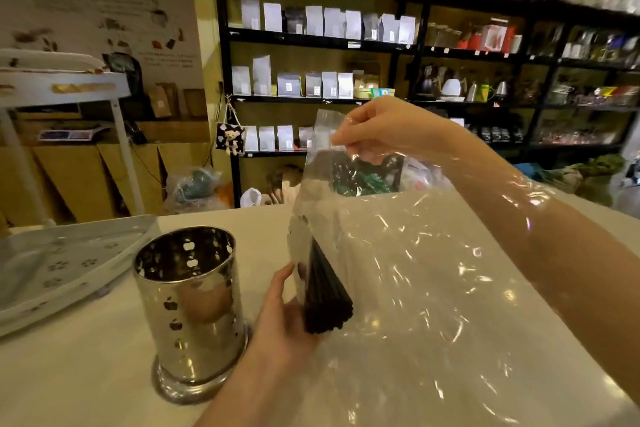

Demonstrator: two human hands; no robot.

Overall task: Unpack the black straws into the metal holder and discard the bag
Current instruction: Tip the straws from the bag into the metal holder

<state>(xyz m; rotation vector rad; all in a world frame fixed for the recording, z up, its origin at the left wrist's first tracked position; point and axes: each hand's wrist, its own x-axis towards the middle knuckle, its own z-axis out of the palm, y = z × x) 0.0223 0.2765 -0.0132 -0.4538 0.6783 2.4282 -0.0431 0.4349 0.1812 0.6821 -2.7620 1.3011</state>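
Note:
A bundle of black straws [325,291] pokes out of the lower end of a large clear plastic bag [415,270], held above the white counter. My left hand [284,315] grips the bundle's near end from below. My right hand [374,130] pinches the bag's upper edge and lifts it high, so the plastic drapes over my right forearm. The shiny metal holder [192,308], a cylinder with small cut-out holes, stands upright on the counter just left of my left hand. Nothing shows inside it.
A white perforated tray [69,263] lies on the counter at the left. The white counter [69,385] stretches in front. Black shelves [322,42] with white pouches and kettles line the back wall. Plastic bags sit on the floor behind the counter.

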